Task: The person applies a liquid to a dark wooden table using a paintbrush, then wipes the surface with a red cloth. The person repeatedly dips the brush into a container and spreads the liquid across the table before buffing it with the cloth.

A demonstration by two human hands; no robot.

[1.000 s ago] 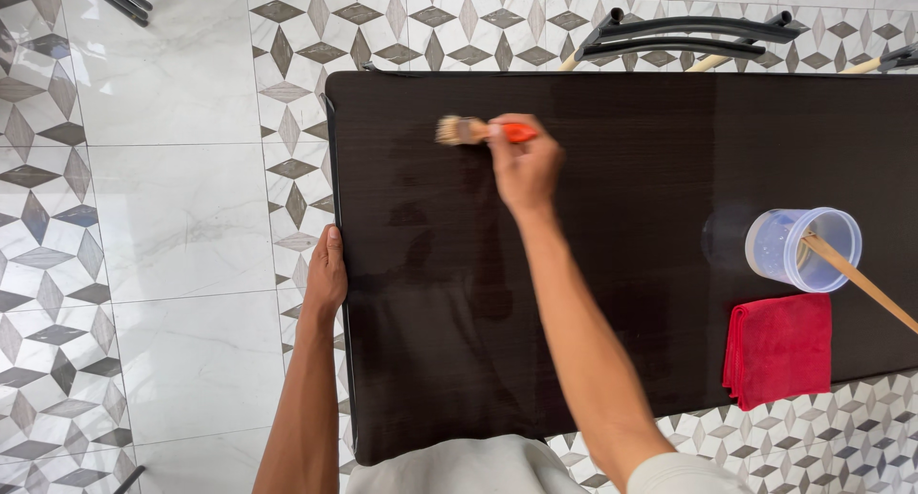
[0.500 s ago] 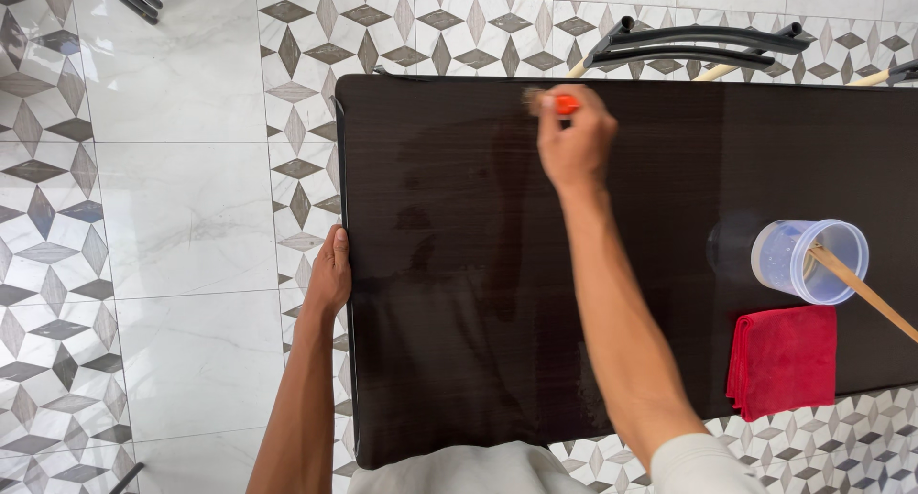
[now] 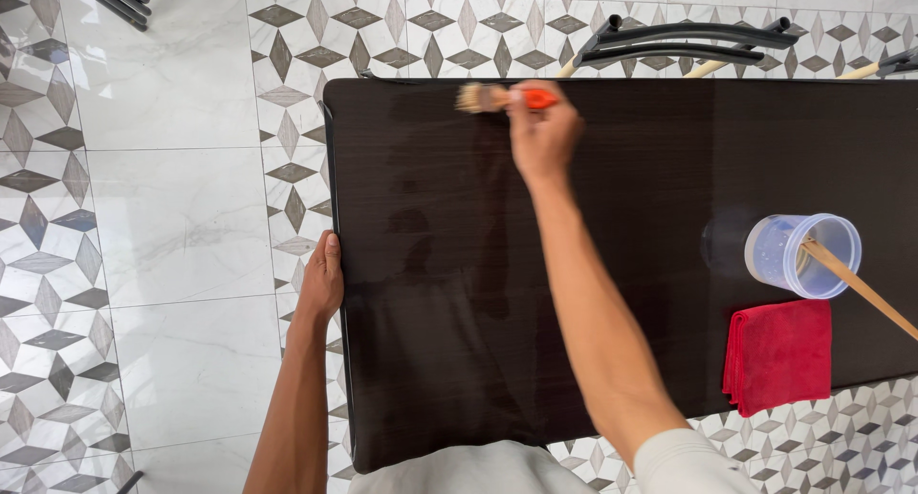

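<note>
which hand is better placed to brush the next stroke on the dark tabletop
Right, probably. The right hand grips the orange-handled paintbrush, bristles on the dark wooden tabletop; the left hand rests against its left edge.

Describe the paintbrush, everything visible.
The paintbrush is small, with pale tan bristles, a darker band behind them and an orange handle. It lies roughly level near the far edge of the dark tabletop, bristles pointing left and looking to meet the glossy surface. The right hand grips the handle, hiding its rear part. Nothing else touches it.
</note>
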